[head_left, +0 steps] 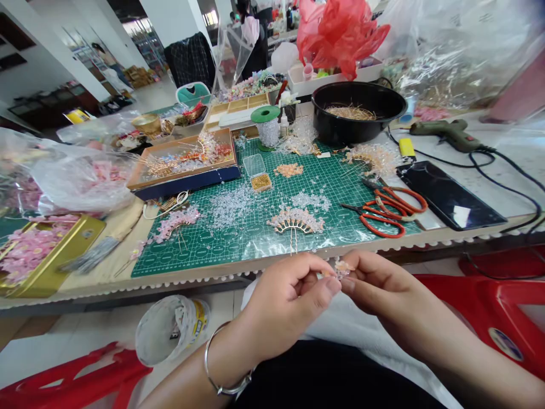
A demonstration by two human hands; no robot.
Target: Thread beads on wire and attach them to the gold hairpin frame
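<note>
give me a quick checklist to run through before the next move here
1. Small beaded piece secure: ok, it sits at the fingertips of the left hand and right hand.
2. Piece's underside sound: cannot tell, it is out of sight.
3. Gold bead box accessible: ok, lid open on the green mat.
4. Clear beads contained: not ok, scattered loose on the mat.
5. Red-handled tools set down: ok, lying at the mat's right side.
6. Glue gun off: cannot tell.

There are two hands (283,304), one black bowl (358,129), one green spool (265,114), one glue gun (452,134), one phone (449,196) and two red-handled tools (390,215).
</note>
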